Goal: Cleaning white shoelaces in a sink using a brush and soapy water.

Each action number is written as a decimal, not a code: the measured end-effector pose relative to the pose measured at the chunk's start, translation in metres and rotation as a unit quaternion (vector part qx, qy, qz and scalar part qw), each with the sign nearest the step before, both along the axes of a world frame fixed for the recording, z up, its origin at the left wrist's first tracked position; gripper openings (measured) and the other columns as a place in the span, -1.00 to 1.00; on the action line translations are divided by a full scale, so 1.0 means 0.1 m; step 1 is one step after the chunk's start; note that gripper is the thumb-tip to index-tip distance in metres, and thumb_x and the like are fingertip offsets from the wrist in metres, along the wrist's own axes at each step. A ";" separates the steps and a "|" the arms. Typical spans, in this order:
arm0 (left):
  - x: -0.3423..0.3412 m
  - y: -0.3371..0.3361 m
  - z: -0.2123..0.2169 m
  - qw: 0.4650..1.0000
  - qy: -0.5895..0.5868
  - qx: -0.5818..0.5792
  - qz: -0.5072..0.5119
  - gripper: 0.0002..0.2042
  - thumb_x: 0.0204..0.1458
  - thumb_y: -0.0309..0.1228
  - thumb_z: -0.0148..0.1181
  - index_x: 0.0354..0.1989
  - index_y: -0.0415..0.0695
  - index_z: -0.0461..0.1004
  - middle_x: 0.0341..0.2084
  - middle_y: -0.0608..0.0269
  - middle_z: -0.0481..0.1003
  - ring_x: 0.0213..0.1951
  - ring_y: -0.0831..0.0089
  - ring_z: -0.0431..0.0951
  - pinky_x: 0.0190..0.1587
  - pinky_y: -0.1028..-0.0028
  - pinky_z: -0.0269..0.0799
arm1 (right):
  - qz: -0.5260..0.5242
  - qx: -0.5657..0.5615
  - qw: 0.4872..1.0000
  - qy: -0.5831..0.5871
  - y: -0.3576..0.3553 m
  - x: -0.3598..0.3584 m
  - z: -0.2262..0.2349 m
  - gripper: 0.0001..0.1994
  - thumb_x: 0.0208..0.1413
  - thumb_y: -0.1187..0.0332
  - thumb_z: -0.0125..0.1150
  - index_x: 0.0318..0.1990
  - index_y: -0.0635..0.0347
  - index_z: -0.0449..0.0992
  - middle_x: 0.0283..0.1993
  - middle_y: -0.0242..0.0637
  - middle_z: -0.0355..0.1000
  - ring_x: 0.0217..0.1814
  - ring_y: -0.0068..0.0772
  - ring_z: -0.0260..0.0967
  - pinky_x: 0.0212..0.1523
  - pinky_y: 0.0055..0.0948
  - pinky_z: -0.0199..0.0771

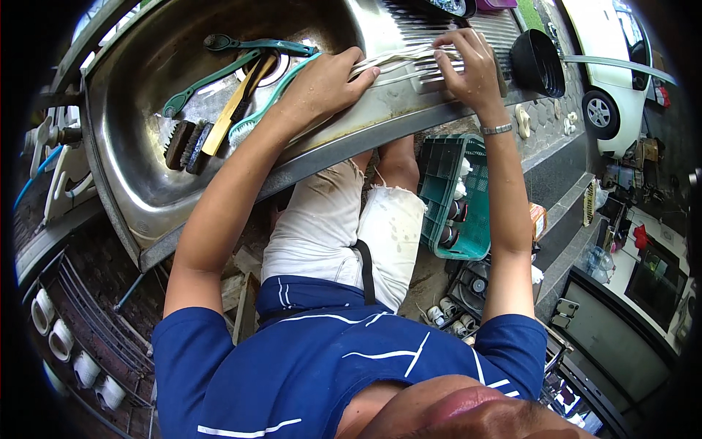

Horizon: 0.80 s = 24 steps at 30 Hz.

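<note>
White cords [401, 56], upper centre of frame, span both hands above the sink ledge [391, 106]. Left hand [325, 85] closed around their left end; right hand [470, 67] curled at the right, grip unclear. Judged light, limp, not fragile, slippery if wet; pinch bunched ends.

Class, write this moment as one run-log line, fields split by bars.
left hand: holding white cords | right hand: at cords' right end | sink: brushes lying inside | green crate: below sink edge
</note>
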State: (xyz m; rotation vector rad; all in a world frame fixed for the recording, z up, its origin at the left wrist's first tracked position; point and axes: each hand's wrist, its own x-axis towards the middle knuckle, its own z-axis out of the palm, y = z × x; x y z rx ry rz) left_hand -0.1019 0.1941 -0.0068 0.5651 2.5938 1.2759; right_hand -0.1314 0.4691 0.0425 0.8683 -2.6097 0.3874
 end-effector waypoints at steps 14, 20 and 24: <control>-0.02 -0.02 0.04 0.997 -0.071 0.018 0.012 -0.49 0.19 0.01 0.06 -0.08 -0.29 0.52 -0.32 -0.21 0.59 -0.23 -0.08 0.61 -0.12 0.14 0.48 | -0.016 0.191 0.981 0.010 0.12 0.25 0.02 -0.87 0.21 0.33 0.17 -0.14 0.11 0.48 -0.05 -0.26 0.39 0.06 -0.17 0.33 0.05 -0.20 0.30; -0.02 -0.01 0.04 0.997 -0.073 0.027 0.003 -0.48 0.19 0.02 0.06 -0.08 -0.29 0.51 -0.32 -0.22 0.59 -0.23 -0.08 0.61 -0.13 0.14 0.47 | 0.076 0.157 0.985 0.022 -0.03 0.30 0.08 -0.82 0.09 0.20 0.34 -0.22 0.01 0.57 -0.23 -0.47 0.46 -0.05 -0.37 0.41 0.02 -0.29 0.33; -0.02 -0.02 0.04 0.997 -0.078 0.022 0.005 -0.47 0.18 0.04 0.06 -0.07 -0.29 0.51 -0.32 -0.20 0.59 -0.23 -0.08 0.61 -0.12 0.15 0.48 | 0.075 0.214 0.973 0.033 -0.09 0.29 0.14 -0.84 0.10 0.22 0.31 -0.30 0.05 0.51 -0.25 -0.44 0.44 -0.07 -0.37 0.41 0.01 -0.30 0.35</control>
